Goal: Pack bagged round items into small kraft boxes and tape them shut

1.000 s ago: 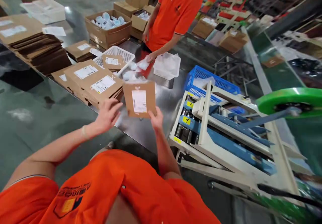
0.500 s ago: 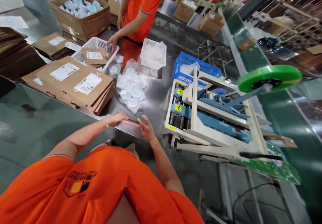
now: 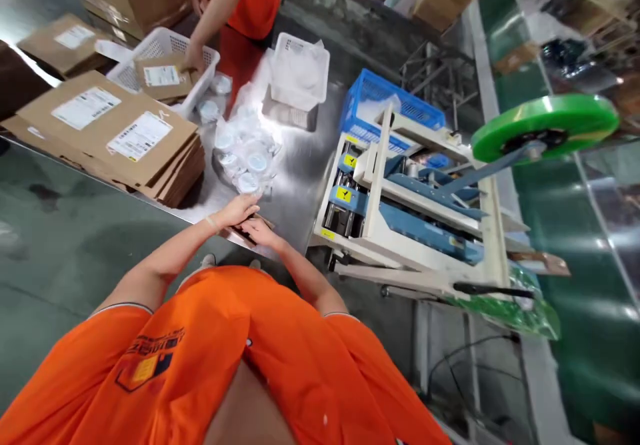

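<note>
At the near edge of the metal table, a small brown piece of flat cardboard (image 3: 244,234) lies mostly covered by my hands. My left hand (image 3: 239,210) grips it from the left, with some fingers reaching forward over it. Against its top lies my right hand (image 3: 261,231), fingers stretched out to the left and close to my left hand. Just beyond them is a heap of clear plastic bags (image 3: 247,158) with round, pale blue and white items inside. To the left stands a stack of flat cardboard mailers (image 3: 100,141) with white labels.
A co-worker's hand (image 3: 196,58) reaches into a white basket (image 3: 205,88) holding a labelled packet. Another white basket (image 3: 323,75) stands behind the bags. On the right are a blue crate (image 3: 357,101) and a taping machine (image 3: 400,231) with a green tape roll (image 3: 565,108).
My right hand has moved left and come down onto the cardboard, beside my left hand. The view has tilted down and shifted. The co-worker's hand now touches the packet in the basket.
</note>
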A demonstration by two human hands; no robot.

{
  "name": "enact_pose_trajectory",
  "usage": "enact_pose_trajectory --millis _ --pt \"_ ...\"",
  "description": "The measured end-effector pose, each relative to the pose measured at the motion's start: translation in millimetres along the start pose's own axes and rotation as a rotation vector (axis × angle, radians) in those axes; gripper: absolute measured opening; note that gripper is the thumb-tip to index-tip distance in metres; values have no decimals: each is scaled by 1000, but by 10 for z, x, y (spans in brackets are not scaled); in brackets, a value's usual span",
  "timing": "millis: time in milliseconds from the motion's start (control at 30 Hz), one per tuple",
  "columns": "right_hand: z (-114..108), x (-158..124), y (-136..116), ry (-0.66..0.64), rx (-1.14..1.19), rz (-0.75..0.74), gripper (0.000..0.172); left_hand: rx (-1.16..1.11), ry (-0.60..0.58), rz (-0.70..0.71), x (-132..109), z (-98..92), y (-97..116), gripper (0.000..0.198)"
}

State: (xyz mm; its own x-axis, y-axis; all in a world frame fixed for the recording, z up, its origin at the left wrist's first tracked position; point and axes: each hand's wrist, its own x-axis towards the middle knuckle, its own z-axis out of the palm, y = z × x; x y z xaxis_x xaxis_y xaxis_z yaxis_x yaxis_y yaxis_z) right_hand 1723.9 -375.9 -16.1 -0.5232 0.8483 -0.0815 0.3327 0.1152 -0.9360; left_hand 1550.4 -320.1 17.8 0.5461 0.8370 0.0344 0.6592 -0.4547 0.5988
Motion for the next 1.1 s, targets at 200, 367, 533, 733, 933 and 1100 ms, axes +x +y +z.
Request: enact_pose_trajectory --millis 200,367,533,733,933,1100 --pt "-41 -31 109 67 -30 -76 51 124 -1 -228 -575 -104 -56 33" --pt "-68 2 150 98 -56 -71 45 121 -82 -29 -817 -1 -22 52" --pt "-52 -17 111 49 -86 -76 49 173 -167 78 -643 81 14 32" --pt "-260 -13 -60 224 -380 -49 37 -5 -47 -220 -457 156 -77 31" --pt "55 -27 -59 114 -647 147 108 -140 196 -454 -466 351 -204 73" --pt "336 -143 37 202 -631 197 89 -329 251 -475 -583 378 -267 107"
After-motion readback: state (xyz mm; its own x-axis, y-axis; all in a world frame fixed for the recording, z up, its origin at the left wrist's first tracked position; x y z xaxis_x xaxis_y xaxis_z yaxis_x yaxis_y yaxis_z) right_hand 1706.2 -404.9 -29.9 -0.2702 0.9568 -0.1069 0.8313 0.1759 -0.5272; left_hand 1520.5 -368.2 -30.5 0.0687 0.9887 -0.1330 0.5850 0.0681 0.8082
